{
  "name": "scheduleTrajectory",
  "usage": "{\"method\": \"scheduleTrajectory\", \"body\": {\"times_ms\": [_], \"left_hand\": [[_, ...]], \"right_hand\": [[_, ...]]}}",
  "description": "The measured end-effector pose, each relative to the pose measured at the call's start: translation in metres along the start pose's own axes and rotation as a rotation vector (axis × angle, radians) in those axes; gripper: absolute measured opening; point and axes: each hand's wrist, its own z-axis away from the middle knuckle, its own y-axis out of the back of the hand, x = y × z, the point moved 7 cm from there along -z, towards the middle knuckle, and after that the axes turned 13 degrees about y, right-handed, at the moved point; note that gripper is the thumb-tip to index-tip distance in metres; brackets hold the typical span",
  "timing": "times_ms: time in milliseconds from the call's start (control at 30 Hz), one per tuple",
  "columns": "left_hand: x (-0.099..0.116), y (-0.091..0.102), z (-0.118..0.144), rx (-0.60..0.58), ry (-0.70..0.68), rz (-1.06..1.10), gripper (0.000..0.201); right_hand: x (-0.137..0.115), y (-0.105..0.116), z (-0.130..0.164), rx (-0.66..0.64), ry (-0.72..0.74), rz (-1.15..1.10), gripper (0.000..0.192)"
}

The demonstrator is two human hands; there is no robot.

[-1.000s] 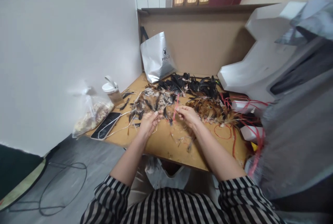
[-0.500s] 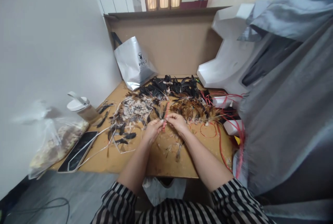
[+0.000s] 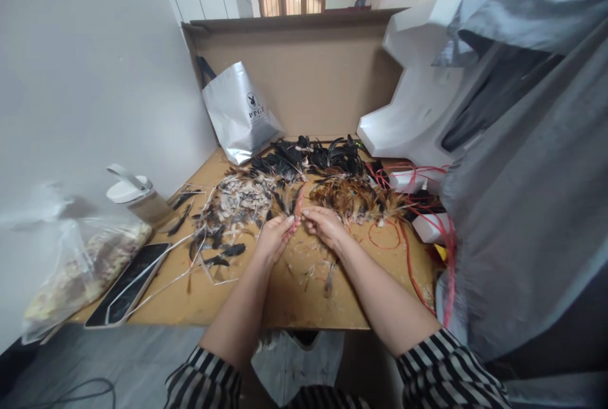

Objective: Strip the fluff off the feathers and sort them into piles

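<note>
Low over the middle of the table, my left hand [image 3: 275,235] pinches a small bunch of dark and brown feathers [image 3: 287,199], and a red strip [image 3: 300,199] rises beside it. Just to the right, my right hand [image 3: 323,224] has its thumb and fingertips pressed together near the strip; whatever is between them is too small to make out. A heap of brown feathers [image 3: 356,197] lies beyond the right hand. Pale, fluffy feathers [image 3: 244,197] are piled beyond the left one, and black feathers [image 3: 327,157] spread along the back.
At left are a phone [image 3: 127,285], a filled plastic bag [image 3: 88,263] and a white-lidded container [image 3: 151,206]. A silver bag [image 3: 240,114] leans against the cardboard back panel [image 3: 327,73]. Red cords [image 3: 409,270] run along the right side, beside grey cloth [image 3: 532,206]. Feather scraps litter the front.
My right fingertips have drawn slightly apart from my left ones. The left hand keeps the feather bunch, and the whole view has shifted a little.
</note>
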Motion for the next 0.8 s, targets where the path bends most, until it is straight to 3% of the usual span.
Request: {"method": "scheduleTrajectory", "body": {"times_ms": [367, 633, 800], "left_hand": [[-0.005, -0.008, 0.004, -0.163, 0.114, 0.113, 0.013], [-0.010, -0.011, 0.005, -0.200, 0.181, 0.155, 0.009], [-0.005, -0.003, 0.003, -0.158, 0.122, 0.116, 0.012]], "right_hand": [[-0.005, -0.022, 0.012, -0.222, -0.090, -0.168, 0.025], [-0.006, -0.021, 0.012, -0.225, -0.062, -0.143, 0.020], [-0.009, -0.007, 0.004, -0.080, 0.039, 0.002, 0.020]]}}
